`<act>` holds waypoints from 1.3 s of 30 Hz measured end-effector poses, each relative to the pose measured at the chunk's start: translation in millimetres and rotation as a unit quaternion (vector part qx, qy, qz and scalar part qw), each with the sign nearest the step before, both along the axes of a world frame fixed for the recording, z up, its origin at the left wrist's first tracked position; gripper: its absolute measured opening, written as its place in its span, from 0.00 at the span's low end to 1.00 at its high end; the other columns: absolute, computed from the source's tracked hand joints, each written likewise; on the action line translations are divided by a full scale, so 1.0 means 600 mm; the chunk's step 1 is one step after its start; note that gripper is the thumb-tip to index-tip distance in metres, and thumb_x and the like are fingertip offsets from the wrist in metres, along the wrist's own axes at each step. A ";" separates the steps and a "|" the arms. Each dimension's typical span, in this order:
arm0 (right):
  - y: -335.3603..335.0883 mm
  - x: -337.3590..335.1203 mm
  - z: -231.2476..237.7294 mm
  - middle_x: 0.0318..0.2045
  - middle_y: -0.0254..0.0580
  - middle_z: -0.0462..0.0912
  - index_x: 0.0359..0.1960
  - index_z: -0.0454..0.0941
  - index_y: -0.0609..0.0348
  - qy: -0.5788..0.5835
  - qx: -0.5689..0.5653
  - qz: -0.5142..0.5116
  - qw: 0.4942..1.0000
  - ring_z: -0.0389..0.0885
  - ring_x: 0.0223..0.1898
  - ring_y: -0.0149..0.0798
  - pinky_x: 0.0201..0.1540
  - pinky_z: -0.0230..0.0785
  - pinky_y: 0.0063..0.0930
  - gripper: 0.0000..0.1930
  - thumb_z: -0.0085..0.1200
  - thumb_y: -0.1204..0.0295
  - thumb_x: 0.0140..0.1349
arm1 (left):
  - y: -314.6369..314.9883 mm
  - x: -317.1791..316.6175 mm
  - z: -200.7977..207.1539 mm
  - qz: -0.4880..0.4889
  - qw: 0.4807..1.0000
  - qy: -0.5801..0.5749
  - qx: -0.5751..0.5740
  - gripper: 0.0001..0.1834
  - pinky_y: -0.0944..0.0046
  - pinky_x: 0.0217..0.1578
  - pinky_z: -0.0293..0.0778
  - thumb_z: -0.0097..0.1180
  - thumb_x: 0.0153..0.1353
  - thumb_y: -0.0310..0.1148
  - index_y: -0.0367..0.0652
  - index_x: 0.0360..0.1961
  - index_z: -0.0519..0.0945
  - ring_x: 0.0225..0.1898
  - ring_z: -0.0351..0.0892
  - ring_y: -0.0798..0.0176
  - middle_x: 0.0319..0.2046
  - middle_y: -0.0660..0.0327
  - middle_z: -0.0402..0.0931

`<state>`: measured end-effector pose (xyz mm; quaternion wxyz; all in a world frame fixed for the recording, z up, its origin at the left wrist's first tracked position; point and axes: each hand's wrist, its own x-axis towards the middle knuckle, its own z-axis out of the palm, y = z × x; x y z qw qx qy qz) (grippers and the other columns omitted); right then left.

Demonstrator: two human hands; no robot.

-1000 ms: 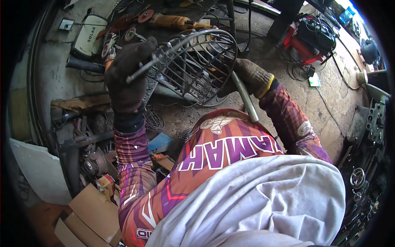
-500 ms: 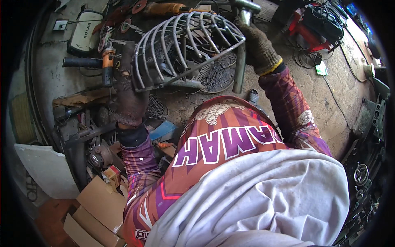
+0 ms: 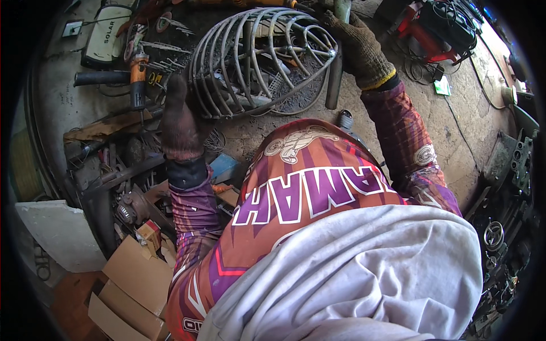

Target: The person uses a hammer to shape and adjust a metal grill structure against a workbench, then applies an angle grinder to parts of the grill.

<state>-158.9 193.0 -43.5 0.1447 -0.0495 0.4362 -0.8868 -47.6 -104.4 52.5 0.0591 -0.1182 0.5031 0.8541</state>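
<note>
A curved cage of welded metal rods (image 3: 248,62) is held up in front of me, its ribs arching between two ends. My left hand (image 3: 181,122), in a dark, dirty glove, is closed at the cage's left edge; some of its fingers are hidden behind the rods. My right hand (image 3: 364,52), in a brown knitted glove with a yellow cuff edge, is wrapped round a thick metal tube (image 3: 334,85) beside the cage's right end. Whether the tube is joined to the cage I cannot tell.
An orange angle grinder (image 3: 138,82) lies at the left, near a white panel-like case (image 3: 108,35). Metal scraps and an opened cardboard box (image 3: 133,273) are nearer. A red and black machine (image 3: 435,37) with cables stands at the far right. Dark metal parts (image 3: 495,236) line the right side.
The cage has tilted, so its ribs face me more. The tube has shifted up with my right hand, and its top crosspiece has left the view. My left hand has turned slightly.
</note>
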 end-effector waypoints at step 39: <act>-0.016 0.147 0.099 0.42 0.35 0.79 0.60 0.71 0.59 -0.005 -0.070 -0.060 0.996 0.81 0.41 0.31 0.45 0.76 0.27 0.24 0.62 0.73 0.62 | 0.021 -0.031 -0.121 0.158 0.977 0.111 0.087 0.31 0.29 0.54 0.72 0.41 0.69 0.61 0.54 0.64 0.69 0.60 0.71 0.42 0.58 0.53 0.71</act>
